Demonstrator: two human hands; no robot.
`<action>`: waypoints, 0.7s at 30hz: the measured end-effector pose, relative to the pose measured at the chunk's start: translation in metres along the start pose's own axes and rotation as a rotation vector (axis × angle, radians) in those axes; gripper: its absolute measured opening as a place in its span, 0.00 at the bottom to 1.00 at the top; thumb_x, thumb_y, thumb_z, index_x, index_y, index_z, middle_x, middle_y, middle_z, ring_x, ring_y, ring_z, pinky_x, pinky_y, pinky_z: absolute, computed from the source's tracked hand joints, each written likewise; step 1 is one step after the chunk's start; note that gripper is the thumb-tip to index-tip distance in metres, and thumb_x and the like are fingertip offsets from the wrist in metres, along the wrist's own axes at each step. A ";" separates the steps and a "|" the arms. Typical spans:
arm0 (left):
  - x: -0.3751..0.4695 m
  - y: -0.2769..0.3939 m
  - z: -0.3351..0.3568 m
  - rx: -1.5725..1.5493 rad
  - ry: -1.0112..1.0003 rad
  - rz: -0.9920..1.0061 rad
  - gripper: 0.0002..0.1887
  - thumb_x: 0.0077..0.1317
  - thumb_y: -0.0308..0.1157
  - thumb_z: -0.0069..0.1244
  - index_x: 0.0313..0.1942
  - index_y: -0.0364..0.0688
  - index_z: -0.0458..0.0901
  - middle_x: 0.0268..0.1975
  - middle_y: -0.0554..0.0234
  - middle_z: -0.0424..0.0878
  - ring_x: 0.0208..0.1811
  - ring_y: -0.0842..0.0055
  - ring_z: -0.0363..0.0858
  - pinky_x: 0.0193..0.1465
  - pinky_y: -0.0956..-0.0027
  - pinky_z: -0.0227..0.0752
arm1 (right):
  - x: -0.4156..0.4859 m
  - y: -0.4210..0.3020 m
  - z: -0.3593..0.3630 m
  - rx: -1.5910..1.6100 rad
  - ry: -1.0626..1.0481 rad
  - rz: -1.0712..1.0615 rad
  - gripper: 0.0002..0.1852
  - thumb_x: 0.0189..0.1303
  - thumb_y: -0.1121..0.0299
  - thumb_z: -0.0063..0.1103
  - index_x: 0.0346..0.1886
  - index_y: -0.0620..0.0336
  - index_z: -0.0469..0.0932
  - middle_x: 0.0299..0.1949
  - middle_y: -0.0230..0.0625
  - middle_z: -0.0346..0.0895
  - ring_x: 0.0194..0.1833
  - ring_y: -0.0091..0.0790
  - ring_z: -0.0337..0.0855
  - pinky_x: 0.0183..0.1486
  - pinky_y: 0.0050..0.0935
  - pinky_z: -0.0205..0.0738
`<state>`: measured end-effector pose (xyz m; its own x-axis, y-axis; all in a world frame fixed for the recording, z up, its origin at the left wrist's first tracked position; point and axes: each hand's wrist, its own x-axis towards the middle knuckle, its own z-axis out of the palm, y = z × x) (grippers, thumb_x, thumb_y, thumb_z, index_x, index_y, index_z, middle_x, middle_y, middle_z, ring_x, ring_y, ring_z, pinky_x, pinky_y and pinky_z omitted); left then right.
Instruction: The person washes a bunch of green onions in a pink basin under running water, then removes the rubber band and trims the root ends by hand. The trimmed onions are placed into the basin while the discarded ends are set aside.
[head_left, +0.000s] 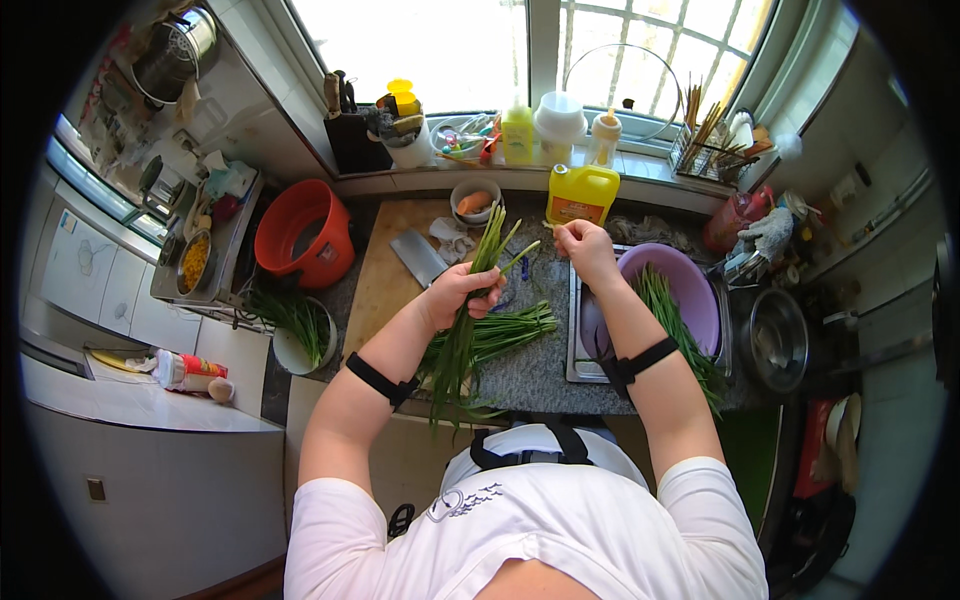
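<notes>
My left hand is closed around a bunch of garlic chives, their pale cut ends up and the leaves hanging down over the counter's front edge. To its right, my right hand is raised with thumb and fingertips pinched together; a small pale bit shows at the fingertips, too small to name. More chives lie on the stone counter below the left hand. Another heap of chives rests in a purple plastic basin in the sink, its leaves hanging over the rim.
A cleaver lies on the wooden cutting board, near a bowl and a crumpled cloth. A red bucket and a white bowl of greens stand left. A yellow jug stands behind my right hand; a metal basin is right.
</notes>
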<state>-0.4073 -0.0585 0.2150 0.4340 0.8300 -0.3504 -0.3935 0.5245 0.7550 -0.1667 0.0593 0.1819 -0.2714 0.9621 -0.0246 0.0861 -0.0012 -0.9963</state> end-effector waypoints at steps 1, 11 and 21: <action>0.000 0.000 0.000 -0.021 -0.019 -0.001 0.09 0.72 0.37 0.49 0.44 0.41 0.75 0.28 0.65 0.77 0.19 0.85 0.65 0.21 0.79 0.59 | 0.003 0.004 0.001 -0.018 -0.011 0.108 0.11 0.71 0.72 0.52 0.51 0.65 0.79 0.38 0.35 0.83 0.37 0.21 0.80 0.40 0.20 0.75; -0.001 -0.005 -0.005 -0.175 -0.214 -0.043 0.10 0.73 0.38 0.39 0.46 0.42 0.70 0.33 0.63 0.75 0.19 0.83 0.65 0.22 0.78 0.58 | -0.002 0.012 0.010 -0.289 -0.165 -0.038 0.16 0.70 0.75 0.52 0.58 0.67 0.76 0.57 0.44 0.77 0.59 0.39 0.77 0.63 0.32 0.69; -0.002 -0.006 0.004 0.020 -0.099 -0.002 0.14 0.70 0.37 0.48 0.51 0.40 0.71 0.37 0.60 0.74 0.22 0.77 0.73 0.19 0.78 0.63 | -0.034 -0.028 0.041 0.381 -0.447 0.000 0.11 0.67 0.67 0.62 0.48 0.62 0.78 0.39 0.30 0.81 0.40 0.21 0.80 0.44 0.23 0.75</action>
<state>-0.4030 -0.0638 0.2135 0.5128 0.8058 -0.2962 -0.3769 0.5213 0.7656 -0.1996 0.0155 0.2068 -0.6563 0.7540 0.0255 -0.2422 -0.1786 -0.9536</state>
